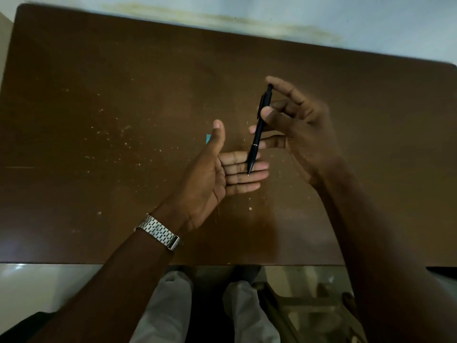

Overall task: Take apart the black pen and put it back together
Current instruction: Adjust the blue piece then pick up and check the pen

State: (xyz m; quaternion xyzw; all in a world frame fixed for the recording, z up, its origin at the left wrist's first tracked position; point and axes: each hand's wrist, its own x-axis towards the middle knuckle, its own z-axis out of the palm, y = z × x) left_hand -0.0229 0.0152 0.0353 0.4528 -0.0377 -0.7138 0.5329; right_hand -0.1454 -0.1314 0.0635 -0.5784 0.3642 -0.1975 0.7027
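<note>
**Pen held tip-down over an open palm**

The right hand [296, 125] pinches the black pen [258, 129] near its upper end — thumb on the barrel, a finger over the top. The pen is whole, its long axis steep, the tip pointing down and toward the person, meeting the flat fingers [243, 174] of the left hand [215, 174], which is spread open, thumb up, above the brown table [99, 120].

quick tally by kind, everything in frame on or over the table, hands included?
black pen, one piece, in right hand: 1
hands: 2, right hand, left hand open
metal wristwatch: 1
small blue scrap on table: 1
Total: 5
</note>
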